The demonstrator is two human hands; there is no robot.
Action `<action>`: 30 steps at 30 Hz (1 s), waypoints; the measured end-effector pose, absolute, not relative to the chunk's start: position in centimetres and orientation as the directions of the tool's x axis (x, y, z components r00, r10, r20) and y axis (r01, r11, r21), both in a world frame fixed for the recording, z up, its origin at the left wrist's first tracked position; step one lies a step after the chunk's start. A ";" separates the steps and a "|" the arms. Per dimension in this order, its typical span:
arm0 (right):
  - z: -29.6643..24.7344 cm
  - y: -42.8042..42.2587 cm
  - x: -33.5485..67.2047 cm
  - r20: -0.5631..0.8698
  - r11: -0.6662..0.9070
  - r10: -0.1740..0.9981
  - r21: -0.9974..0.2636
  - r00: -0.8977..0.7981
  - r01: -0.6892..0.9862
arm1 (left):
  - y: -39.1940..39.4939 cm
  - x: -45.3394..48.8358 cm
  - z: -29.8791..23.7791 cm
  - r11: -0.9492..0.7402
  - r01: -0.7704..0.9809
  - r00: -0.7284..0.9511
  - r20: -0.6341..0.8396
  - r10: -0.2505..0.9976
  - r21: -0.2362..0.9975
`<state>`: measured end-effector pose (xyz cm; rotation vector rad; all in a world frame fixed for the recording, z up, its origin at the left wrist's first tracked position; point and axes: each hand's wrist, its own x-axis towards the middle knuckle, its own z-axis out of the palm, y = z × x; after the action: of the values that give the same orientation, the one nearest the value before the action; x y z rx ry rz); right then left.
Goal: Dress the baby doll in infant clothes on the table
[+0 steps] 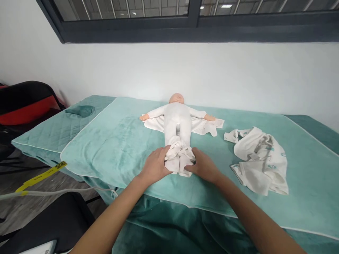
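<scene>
A baby doll [178, 114] with a white cloth body lies on its back, arms spread, head toward the wall. White baby pants [180, 151] are bunched around its lower legs and feet. My left hand [156, 163] grips the left side of the bunched pants, fingers wrapped over the fabric. On the opposite side, my right hand [204, 165] pinches the pants between thumb and fingers. The doll's feet are hidden inside the cloth. Beneath its back and arms lies a spread white garment [203, 126].
A crumpled white printed garment [261, 160] lies to the right on the green bed cover [113, 141]. A face hole [81, 111] shows at the bed's left end. Black-and-red chairs [29, 102], a black seat [60, 218] and a pale cable [60, 191] are at left.
</scene>
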<state>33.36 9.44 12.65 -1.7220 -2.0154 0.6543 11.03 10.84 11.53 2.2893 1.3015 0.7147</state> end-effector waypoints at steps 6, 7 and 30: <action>14.9 7.8 34.0 -0.120 0.040 0.951 -0.866 -0.285 0.498 | 9.0 11.2 12.8 -0.255 0.567 0.339 0.061 0.939 0.784; 15.4 7.7 34.0 -0.159 0.004 0.926 -0.903 -0.343 0.429 | 9.0 11.3 13.3 -0.211 0.496 0.322 0.048 0.946 0.842; 23.8 15.9 34.6 -0.110 0.264 0.853 -0.752 -0.509 0.604 | 17.5 6.1 21.5 0.026 0.240 0.655 -0.181 0.734 0.971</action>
<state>34.56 15.95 23.75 -1.3367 -2.2218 1.1018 6.12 17.48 21.46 1.5395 0.8379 0.4612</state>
